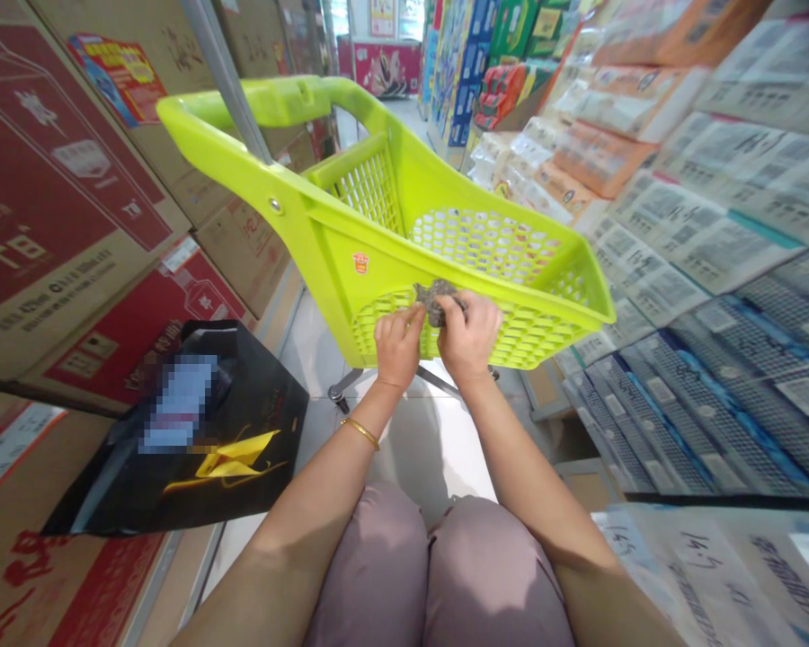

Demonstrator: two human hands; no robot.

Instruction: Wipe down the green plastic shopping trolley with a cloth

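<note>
In the head view, a lime-green shopping cart [324,229] stands side-on before my knees, with a perforated basket. At its near side wall, just under the rim, a crumpled grey-brown cloth [431,295] is bunched between my fingers. My right hand [472,334] grips the larger part of this cloth, its fingers bent round it. Close on the left, my left hand [396,349] pinches the cloth's edge between thumb and fingers. Whether the cloth touches the cart wall I cannot tell. A small orange sticker [360,262] is on the wall to the left.
Stacked cartons [54,162] line the left side. A black bag [243,485] with a yellow ribbon stands beside me at left. Plastic-wrapped packs [734,216] are piled along the right. One cart wheel [338,397] rests on the pale floor [445,440].
</note>
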